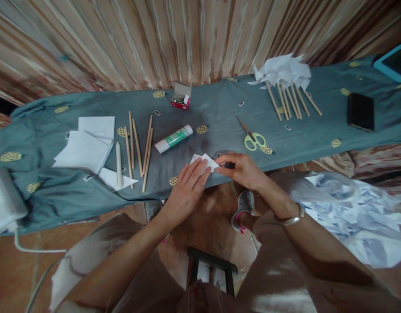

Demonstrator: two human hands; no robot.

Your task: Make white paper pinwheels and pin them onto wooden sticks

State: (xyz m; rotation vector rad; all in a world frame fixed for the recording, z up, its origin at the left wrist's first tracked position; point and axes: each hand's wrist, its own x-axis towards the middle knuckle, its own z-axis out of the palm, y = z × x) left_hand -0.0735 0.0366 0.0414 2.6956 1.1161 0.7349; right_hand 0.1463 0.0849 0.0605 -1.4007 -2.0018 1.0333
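Note:
A small folded piece of white paper (209, 162) lies at the table's front edge. My left hand (190, 184) rests flat over its near left side, fingers stretched out and pressing it down. At the paper's right corner, my right hand (236, 167) pinches the edge between thumb and fingers. A dark patch shows under the right fingers; I cannot tell whether it is a shadow or an object. Just beyond the hands lie a glue stick (174, 138) with a green label and scissors (253, 140) with light green handles.
Wooden sticks (137, 148), a white pen-like tool (118, 165) and white paper sheets (86, 148) lie left. A small red box (180, 102) stands behind. Paper pinwheels (283, 76) and a black phone (360, 111) are right. A bag of folded paper (353, 217) sits beside my leg.

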